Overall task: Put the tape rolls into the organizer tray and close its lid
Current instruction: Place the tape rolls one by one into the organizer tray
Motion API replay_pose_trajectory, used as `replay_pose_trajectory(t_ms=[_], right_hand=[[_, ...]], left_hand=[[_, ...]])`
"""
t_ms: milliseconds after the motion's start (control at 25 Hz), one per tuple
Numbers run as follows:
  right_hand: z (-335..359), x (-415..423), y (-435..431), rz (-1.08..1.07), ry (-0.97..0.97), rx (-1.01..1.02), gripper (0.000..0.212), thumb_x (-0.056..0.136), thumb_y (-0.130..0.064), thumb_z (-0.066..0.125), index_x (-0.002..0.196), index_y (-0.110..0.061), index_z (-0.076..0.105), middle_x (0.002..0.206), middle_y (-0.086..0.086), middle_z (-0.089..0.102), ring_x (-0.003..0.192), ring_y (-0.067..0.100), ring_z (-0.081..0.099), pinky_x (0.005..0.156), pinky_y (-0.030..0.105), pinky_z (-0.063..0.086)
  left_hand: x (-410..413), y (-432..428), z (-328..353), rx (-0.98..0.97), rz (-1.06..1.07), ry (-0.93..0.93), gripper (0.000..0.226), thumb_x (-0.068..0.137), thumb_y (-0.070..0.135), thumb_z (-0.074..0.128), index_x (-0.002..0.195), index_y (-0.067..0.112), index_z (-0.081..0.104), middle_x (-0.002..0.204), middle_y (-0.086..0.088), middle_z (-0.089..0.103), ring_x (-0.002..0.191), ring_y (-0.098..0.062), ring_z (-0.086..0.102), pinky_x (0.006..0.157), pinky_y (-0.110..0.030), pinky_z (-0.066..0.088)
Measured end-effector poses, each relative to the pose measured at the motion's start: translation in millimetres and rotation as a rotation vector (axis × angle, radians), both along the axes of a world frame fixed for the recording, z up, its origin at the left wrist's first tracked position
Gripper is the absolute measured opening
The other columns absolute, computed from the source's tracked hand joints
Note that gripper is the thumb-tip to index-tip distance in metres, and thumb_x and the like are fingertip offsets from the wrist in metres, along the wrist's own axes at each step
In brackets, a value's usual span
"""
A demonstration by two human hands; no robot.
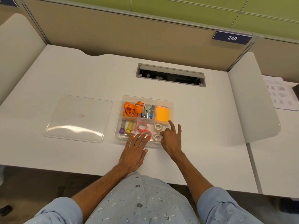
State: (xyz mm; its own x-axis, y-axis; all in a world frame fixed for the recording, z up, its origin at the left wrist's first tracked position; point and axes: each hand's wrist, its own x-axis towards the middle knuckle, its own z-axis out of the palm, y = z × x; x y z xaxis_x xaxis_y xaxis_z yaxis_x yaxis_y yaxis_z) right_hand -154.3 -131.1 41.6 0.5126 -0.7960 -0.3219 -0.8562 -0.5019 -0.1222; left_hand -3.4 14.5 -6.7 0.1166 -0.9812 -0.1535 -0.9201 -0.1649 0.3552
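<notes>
Clear plastic organizer tray (171, 104) holds two pink ring-shaped tape rolls (142, 126) and two white ones (158, 127); flat left hand (134, 152) touches near pink roll, right hand (171, 139) loosely spread, empty; glossy lid (77, 118) lies left.

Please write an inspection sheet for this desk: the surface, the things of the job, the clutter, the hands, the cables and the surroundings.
Surface: white desk, mostly bare.
Job's things: clear organizer tray, open; two pink tape rolls and two white tape rolls lie in its near compartments; clear lid lies flat to the tray's left.
Clutter: orange lanyard, stapler, orange sticky notes and markers in the tray.
Hands: left hand rests its fingers on the nearer pink roll; right hand touches the nearer white roll.
Cables: nothing seen clearly; cable hatch is open.
Surroundings: partition panels, number sign, papers on the neighbouring desk.
</notes>
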Motion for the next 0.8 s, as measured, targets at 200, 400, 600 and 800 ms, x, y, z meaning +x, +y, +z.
replay_pose_trajectory(t_ms=[200,400,600,800], right_hand=[[-1.9,-4.0,-1.1,0.001,-0.011,0.001,0.032,0.110,-0.038,0.050,0.130,-0.030,0.075,0.143,-0.007,0.070,0.169,0.016,0.009,0.137,0.056,-0.006],[-1.3,-7.2,-3.0,-0.041,-0.095,-0.008,0.032,0.108,-0.037,0.054,0.134,-0.029,0.072,0.149,-0.008,0.066,0.167,0.015,0.017,0.138,0.052,-0.001],[2.1,-2.4,-5.2,-0.174,-0.186,-0.102,0.033,0.103,-0.020,0.055,0.132,-0.023,0.070,0.146,-0.003,0.068,0.162,0.018,0.031,0.136,0.049,0.015],[3.7,15.7,-5.1,-0.256,-0.118,-0.027,0.049,0.101,-0.028,0.062,0.147,-0.017,0.051,0.156,0.000,0.058,0.169,0.018,0.010,0.137,0.054,0.002]], left_hand=[[-0.8,-0.2,-0.7,0.017,0.004,-0.007,0.063,0.111,0.044,0.042,0.167,0.021,0.023,0.176,-0.006,0.023,0.164,-0.029,0.020,0.137,-0.056,0.010],[-1.2,0.5,-2.1,0.036,0.006,-0.030,0.064,0.112,0.046,0.034,0.168,0.024,0.014,0.178,-0.003,0.013,0.166,-0.025,0.008,0.137,-0.052,0.003],[1.8,1.1,-0.3,0.040,-0.022,-0.025,0.065,0.112,0.046,0.035,0.168,0.024,0.011,0.179,-0.003,0.012,0.167,-0.025,0.007,0.137,-0.053,0.004],[5.0,1.0,-0.2,0.050,-0.048,-0.032,0.066,0.112,0.046,0.034,0.169,0.025,0.009,0.179,-0.002,0.009,0.167,-0.025,0.006,0.138,-0.052,0.003]])
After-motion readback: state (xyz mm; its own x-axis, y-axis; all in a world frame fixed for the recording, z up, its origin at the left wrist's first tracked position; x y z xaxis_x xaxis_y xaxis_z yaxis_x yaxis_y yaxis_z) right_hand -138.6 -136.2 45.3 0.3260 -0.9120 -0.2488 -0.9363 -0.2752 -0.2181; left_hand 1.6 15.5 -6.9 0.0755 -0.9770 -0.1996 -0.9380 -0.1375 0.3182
